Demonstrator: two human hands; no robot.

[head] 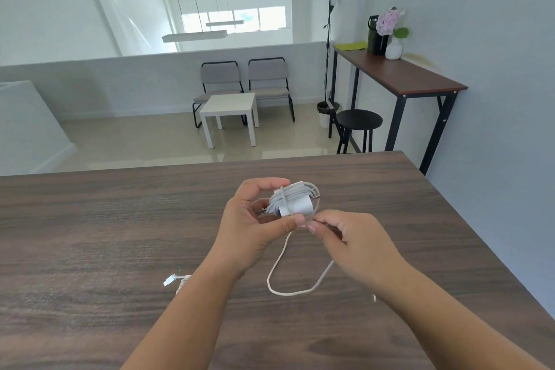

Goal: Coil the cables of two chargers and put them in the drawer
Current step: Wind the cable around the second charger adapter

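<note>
White cable (pixel 280 276) loops slack on the near surface (pixel 90 234). Beyond it, the right hand (pixel 348 237) pinches the cable and the left hand (pixel 252 219) grips the half-wound charger (pixel 292 200). Next, probably, wind the slack on.

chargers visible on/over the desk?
2: one charger with wrapped cable, gripped by the left hand; a second cable end beside the left forearm, its brick possibly hidden.
</note>
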